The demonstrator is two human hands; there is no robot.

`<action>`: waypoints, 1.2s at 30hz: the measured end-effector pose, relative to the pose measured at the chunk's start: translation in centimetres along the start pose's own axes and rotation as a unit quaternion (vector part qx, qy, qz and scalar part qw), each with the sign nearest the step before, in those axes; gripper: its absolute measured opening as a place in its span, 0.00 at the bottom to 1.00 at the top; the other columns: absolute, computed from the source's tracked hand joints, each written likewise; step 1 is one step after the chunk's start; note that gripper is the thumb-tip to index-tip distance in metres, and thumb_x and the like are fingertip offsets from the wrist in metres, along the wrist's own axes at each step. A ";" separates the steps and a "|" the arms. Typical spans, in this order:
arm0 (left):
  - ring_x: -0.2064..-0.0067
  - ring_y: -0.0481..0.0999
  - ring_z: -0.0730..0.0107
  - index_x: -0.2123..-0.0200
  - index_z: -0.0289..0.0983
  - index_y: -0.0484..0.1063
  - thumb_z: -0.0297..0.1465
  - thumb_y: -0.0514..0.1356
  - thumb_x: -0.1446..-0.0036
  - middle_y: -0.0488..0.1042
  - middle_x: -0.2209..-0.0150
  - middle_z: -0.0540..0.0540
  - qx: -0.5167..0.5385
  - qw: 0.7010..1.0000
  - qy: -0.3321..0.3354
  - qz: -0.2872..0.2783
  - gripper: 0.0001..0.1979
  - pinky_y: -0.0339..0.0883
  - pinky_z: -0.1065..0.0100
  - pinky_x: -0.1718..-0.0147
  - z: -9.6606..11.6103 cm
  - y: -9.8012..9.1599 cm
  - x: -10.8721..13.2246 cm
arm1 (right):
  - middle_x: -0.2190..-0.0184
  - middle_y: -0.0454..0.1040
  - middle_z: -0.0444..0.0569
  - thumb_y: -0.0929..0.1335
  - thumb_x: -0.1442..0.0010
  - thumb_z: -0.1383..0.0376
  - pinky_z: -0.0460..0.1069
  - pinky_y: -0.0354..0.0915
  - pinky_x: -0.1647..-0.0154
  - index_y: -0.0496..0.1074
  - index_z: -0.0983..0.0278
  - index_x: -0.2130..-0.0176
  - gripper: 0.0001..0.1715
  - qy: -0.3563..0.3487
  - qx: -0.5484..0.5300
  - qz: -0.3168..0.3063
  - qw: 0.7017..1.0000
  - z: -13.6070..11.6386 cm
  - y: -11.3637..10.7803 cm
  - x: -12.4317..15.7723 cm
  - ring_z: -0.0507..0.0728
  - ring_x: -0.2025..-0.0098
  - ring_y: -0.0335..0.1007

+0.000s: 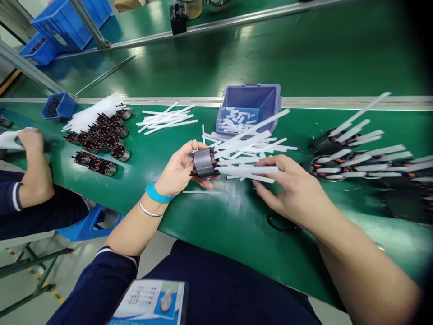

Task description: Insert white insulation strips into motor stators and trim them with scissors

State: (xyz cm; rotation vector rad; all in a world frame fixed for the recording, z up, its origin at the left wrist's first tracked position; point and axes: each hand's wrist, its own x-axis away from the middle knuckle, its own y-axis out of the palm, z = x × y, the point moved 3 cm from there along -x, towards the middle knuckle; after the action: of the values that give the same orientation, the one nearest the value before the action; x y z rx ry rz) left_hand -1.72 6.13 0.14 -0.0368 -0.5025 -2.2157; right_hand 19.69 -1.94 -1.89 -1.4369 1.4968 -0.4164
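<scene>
My left hand (181, 167) is closed around a dark, cylindrical motor stator (204, 162), held on its side above the table. Copper windings show at its rim. Several long white strips (246, 143) stick out of its right end, fanning to the right. At the free ends of the lower strips is my right hand (279, 178), thumb and fingers curled about them; its exact grip is partly hidden. Beneath and behind the stator lies a loose pile of white strips (279, 146). A purple bin (248, 92) with short white pieces stands just beyond.
On the right lie several stators with strips (329, 164). Another bundle of strips (169, 118) is left of the bin. Farther left are grouped stators (101, 135), a strip stack (96, 110) and a small blue bin (59, 106). A co-worker's hand (32, 137) is at far left.
</scene>
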 end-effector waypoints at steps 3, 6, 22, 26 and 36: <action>0.72 0.80 0.69 0.63 0.35 0.68 0.32 0.71 0.56 0.76 0.70 0.50 0.000 1.000 -0.008 0.018 0.19 0.75 0.72 0.76 -0.1 0.0 -0.3 | 0.58 0.74 0.62 0.64 0.41 0.69 0.58 0.68 0.64 0.75 0.66 0.66 0.09 -0.011 0.083 -0.016 0.996 -0.1 1.4 -0.2 0.66 0.59 0.71; 0.75 0.78 0.71 0.66 0.34 0.69 0.33 0.72 0.59 0.76 0.72 0.50 0.004 0.999 -0.018 0.027 0.19 0.74 0.72 0.78 -0.6 0.3 -0.5 | 0.63 0.76 0.58 0.64 0.42 0.70 0.58 0.66 0.66 0.72 0.63 0.73 0.09 -0.008 0.057 -0.010 0.998 -0.1 2.1 -0.3 0.66 0.62 0.72; 0.70 0.81 0.65 0.58 0.34 0.75 0.29 0.71 0.56 0.79 0.65 0.44 0.002 0.992 -0.098 -0.077 0.20 0.78 0.68 0.75 -2.7 1.3 -0.5 | 0.72 0.77 0.46 0.73 0.46 0.57 0.49 0.73 0.67 0.79 0.60 0.70 0.09 0.158 -0.376 -0.004 0.913 -1.7 -1.6 -0.2 0.56 0.70 0.74; 0.70 0.82 0.63 0.56 0.35 0.76 0.34 0.68 0.51 0.80 0.65 0.43 0.037 0.987 -0.107 -0.114 0.19 0.79 0.65 0.72 -3.1 1.8 -0.3 | 0.74 0.77 0.45 0.73 0.49 0.63 0.47 0.71 0.71 0.78 0.60 0.71 0.02 0.188 -0.357 0.033 0.914 -1.9 -1.9 -0.1 0.55 0.73 0.74; 0.66 0.82 0.62 0.49 0.36 0.73 0.39 0.66 0.47 0.79 0.57 0.39 -0.017 0.987 -0.076 -0.144 0.23 0.79 0.67 0.69 -3.1 1.8 -0.1 | 0.71 0.79 0.50 0.75 0.51 0.59 0.48 0.70 0.72 0.79 0.63 0.70 0.10 0.219 -0.430 0.026 0.876 -2.3 0.6 0.4 0.57 0.70 0.75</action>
State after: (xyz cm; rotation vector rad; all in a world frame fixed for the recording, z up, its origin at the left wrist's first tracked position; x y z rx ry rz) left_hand 0.14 4.04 -2.16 -0.1610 -0.5843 -2.5169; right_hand 17.57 -2.98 -1.46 -2.0629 2.2481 -0.0060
